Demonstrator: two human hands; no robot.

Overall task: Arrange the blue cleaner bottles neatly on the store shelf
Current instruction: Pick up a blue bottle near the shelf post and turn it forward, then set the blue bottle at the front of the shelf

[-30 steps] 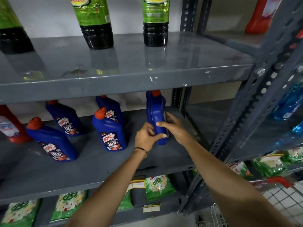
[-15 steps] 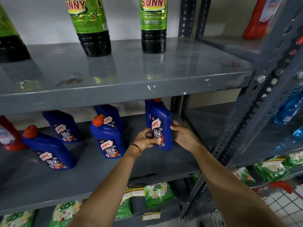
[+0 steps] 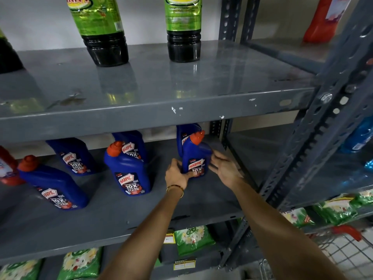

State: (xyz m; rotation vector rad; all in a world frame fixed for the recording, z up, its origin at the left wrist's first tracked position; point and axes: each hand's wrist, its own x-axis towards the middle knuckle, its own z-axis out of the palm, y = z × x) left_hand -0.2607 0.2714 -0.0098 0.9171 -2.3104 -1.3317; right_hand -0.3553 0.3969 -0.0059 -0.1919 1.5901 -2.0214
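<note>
Several blue cleaner bottles with orange caps stand on the grey middle shelf (image 3: 121,219). The rightmost front bottle (image 3: 196,156) stands upright with its label facing me, just in front of another blue bottle (image 3: 181,136). My left hand (image 3: 177,173) grips its lower left side, thumb across the bottom of the label. My right hand (image 3: 224,168) is beside its right side with fingers spread and blurred, slightly off it. Further left stand a front bottle (image 3: 129,174), one behind it (image 3: 133,139), a back bottle (image 3: 74,156) and a leaning front bottle (image 3: 54,186).
Green bottles (image 3: 183,31) stand on the upper shelf (image 3: 161,116). A red bottle (image 3: 7,168) sits at the far left of the middle shelf. Green packets (image 3: 191,239) fill the shelf below. A steel upright (image 3: 314,142) and a wire basket (image 3: 347,253) are on the right.
The held bottle was turned label-forward and lowered onto the shelf in front of another bottle. My right hand has come off it and spread its fingers; my left hand slid down to its base.
</note>
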